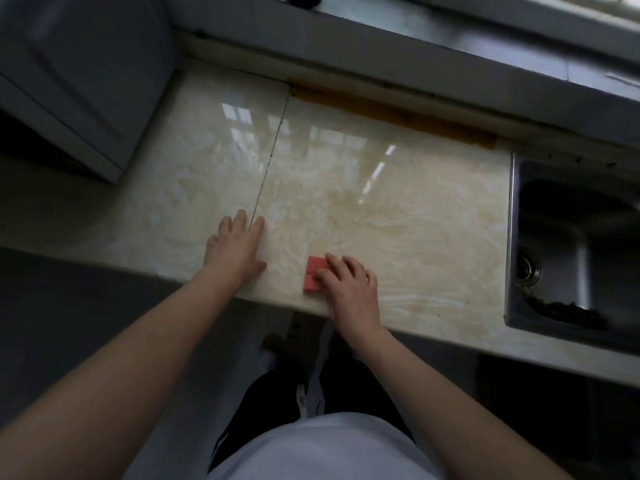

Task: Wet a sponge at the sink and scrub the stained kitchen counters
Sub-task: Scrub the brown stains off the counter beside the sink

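Observation:
A red sponge [314,273] lies flat on the glossy beige marble counter [398,209], near its front edge. My right hand [348,285] covers the sponge's right part, fingers curled over its top and the thumb at its near side, pressing it down. My left hand [236,244] rests flat on the counter to the left of the sponge, fingers spread, across a dark seam in the stone. A faint brownish stain [349,195] shows further back on the counter. The steel sink [575,251] is set into the counter at the right.
A white appliance or cabinet [79,81] stands at the counter's left end. A grey window sill [415,39] runs along the back with a dark object on it. A brown strip [394,116] lines the counter's back edge. Dark debris lies in the sink's near side.

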The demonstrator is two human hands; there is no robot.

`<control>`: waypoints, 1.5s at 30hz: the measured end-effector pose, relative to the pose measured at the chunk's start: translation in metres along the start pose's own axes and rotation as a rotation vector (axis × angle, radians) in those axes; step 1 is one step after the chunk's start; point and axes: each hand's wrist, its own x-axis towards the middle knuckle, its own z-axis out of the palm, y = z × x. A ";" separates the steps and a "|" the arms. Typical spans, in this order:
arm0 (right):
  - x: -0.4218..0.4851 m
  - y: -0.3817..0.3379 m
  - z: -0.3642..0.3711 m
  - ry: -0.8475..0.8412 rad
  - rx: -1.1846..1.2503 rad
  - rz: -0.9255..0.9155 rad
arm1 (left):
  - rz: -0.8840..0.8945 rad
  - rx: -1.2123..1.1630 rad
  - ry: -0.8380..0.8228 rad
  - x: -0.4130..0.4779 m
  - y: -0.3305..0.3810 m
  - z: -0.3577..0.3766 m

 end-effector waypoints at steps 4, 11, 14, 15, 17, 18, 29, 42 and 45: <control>0.033 0.000 -0.003 0.064 0.023 0.083 | 0.084 0.090 -0.109 0.009 -0.006 -0.004; 0.107 0.017 -0.018 0.047 0.021 0.162 | 0.097 0.103 -0.114 0.011 -0.010 -0.005; 0.148 0.027 -0.025 0.067 0.025 0.161 | 0.081 0.097 -0.094 0.013 -0.010 -0.005; 0.161 0.031 -0.029 0.080 0.035 0.165 | 0.075 0.097 -0.096 0.013 -0.009 -0.007; 0.187 0.037 -0.035 0.095 0.062 0.180 | 0.049 0.121 -0.120 0.016 -0.003 -0.014; 0.200 0.039 -0.038 0.099 0.069 0.185 | 0.037 0.142 -0.128 0.019 0.001 -0.017; 0.291 0.058 -0.055 0.176 0.154 0.210 | -0.045 0.192 -0.145 0.030 0.021 -0.023; 0.214 0.015 -0.034 0.130 0.134 0.048 | -0.091 0.106 -0.117 0.026 0.024 -0.022; 0.179 -0.005 -0.022 0.084 0.122 -0.028 | -0.100 0.054 -0.068 0.019 0.023 -0.022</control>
